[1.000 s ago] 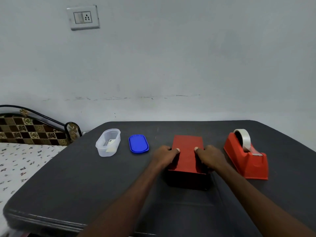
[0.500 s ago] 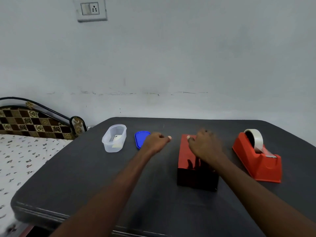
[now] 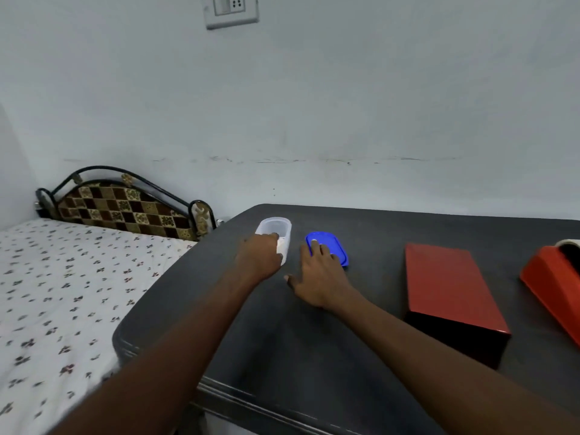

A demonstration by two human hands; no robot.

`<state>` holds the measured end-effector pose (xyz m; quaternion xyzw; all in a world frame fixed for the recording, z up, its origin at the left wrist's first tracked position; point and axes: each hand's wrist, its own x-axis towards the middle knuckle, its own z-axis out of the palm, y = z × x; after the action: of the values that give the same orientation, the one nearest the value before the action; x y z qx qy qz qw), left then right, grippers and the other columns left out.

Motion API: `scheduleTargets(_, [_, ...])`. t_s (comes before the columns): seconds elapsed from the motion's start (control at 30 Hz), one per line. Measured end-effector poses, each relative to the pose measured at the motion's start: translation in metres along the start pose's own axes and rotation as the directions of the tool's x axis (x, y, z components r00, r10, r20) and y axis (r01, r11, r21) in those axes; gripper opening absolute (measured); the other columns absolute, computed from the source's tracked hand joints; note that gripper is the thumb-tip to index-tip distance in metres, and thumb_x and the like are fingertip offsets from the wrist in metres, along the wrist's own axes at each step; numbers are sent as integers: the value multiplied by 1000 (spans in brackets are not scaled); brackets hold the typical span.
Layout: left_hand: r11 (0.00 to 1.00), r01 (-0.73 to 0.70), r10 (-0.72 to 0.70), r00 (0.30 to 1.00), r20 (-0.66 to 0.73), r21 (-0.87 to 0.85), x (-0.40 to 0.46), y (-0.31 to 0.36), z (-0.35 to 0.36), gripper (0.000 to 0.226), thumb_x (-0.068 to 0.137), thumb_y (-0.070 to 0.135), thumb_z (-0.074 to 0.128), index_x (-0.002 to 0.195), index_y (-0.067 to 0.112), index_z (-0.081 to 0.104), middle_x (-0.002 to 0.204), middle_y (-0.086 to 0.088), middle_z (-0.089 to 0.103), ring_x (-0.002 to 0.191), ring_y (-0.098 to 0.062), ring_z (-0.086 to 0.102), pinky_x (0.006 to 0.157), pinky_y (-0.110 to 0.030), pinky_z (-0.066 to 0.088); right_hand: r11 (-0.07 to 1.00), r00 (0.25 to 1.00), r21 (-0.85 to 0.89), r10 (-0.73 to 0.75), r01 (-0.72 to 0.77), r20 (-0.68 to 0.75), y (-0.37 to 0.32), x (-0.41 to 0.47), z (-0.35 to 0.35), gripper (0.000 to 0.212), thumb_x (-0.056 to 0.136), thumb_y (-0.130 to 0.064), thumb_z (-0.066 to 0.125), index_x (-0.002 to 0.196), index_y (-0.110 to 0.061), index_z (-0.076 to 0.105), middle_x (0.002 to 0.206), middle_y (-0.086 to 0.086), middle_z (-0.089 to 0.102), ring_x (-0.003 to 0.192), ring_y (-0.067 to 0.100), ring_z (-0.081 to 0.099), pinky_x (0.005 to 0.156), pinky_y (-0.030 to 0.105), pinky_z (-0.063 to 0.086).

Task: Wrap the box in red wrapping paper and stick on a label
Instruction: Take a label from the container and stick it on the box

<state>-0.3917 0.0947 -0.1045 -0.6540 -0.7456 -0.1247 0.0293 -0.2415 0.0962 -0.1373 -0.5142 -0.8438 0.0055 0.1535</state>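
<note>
Wrapping looks done here: the red-wrapped box (image 3: pixel 452 290) sits alone on the dark table (image 3: pixel 314 356), out at about 3 o'clock from both hands, nobody touching it. So the person seems to be on the label step. The left hand (image 3: pixel 259 259) has its fingers dipped over the rim of the clear plastic tub (image 3: pixel 276 229), curled in; whether they're pinched on anything inside can't be made out. The right hand (image 3: pixel 317 277) lies flat and spread, fingertips on the blue lid (image 3: pixel 328 246) just at 3 o'clock of the tub. The red tape dispenser (image 3: pixel 555 284) is at the far right edge. Next move probably calls for fishing out one label cleanly, then carrying it over to the box top.
</note>
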Motion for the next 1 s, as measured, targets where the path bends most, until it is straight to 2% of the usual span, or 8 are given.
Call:
scheduleTargets(0.17, [999, -45, 45, 999, -27, 8, -2, -31, 3, 41, 91, 15, 52, 129, 25, 60, 130, -3, 64, 117, -26, 58, 104, -38, 40, 999, 997, 38, -26, 24, 77, -17, 19, 31, 89, 92, -64, 46, 157, -12, 14, 164, 20, 12, 151, 37, 13, 120, 56, 16])
scheduleTargets(0.37, [995, -96, 93, 991, -95, -36, 12, -44, -13, 33, 89, 8, 51, 101, 25, 76, 110, 0, 73, 102, -22, 65, 88, -28, 47, 1000, 1000, 18, -13, 13, 3, -18, 20, 63, 84, 89, -71, 27, 151, -15, 27, 157, 17, 32, 145, 32, 29, 119, 55, 12])
scheduleTargets(0.47, [991, -122, 119, 991, -57, -56, 32, -42, -11, 33, 94, 5, 50, 111, 18, 74, 118, -2, 70, 107, -21, 63, 82, -23, 42, 1000, 1000, 19, -15, 15, -18, -16, 21, 70, 84, 86, -72, 24, 147, -15, 34, 156, 15, 36, 144, 30, 31, 119, 53, 13])
scheduleTargets(0.6, [993, -119, 116, 985, 130, 17, 67, -36, 2, 35, 93, 16, 63, 128, 16, 64, 134, -6, 61, 123, -23, 56, 100, -28, 41, 999, 999, 11, -35, 35, -30, -15, 23, 73, 78, 87, -72, 26, 141, -17, 40, 152, 12, 41, 141, 28, 33, 119, 52, 15])
scheduleTargets(0.7, [990, -58, 16, 952, 305, 128, 84, -29, 9, 51, 96, 21, 59, 146, 19, 46, 151, -5, 45, 137, -23, 43, 111, -30, 35, 999, 999, 7, -41, 41, -35, -14, 26, 71, 75, 89, -71, 29, 139, -18, 41, 150, 11, 43, 140, 27, 34, 119, 51, 15])
scheduleTargets(0.8, [990, -18, -35, 928, 371, 139, 93, -25, 11, 59, 99, 16, 54, 153, 27, 33, 159, -1, 32, 144, -24, 35, 113, -33, 32, 999, 998, -6, -39, 39, -41, -14, 28, 71, 77, 86, -72, 25, 138, -17, 43, 149, 11, 44, 139, 28, 35, 119, 51, 16])
scheduleTargets(0.93, [984, 16, -83, 921, 381, 176, 100, -28, 19, 47, 97, 10, 48, 144, 17, 49, 151, -9, 45, 136, -29, 45, 107, -38, 40, 999, 999, -4, -32, 32, -33, -12, 28, 74, 82, 83, -73, 20, 138, -16, 44, 151, 12, 42, 141, 28, 33, 120, 53, 15])
scheduleTargets(1.0, [983, 22, -93, 913, 397, 181, 101, -26, 18, 47, 98, 12, 48, 144, 16, 49, 150, -10, 45, 134, -31, 46, 106, -39, 40, 999, 999, 3, -36, 36, -36, -12, 28, 74, 79, 85, -72, 24, 138, -16, 44, 151, 12, 42, 141, 28, 33, 120, 53, 14])
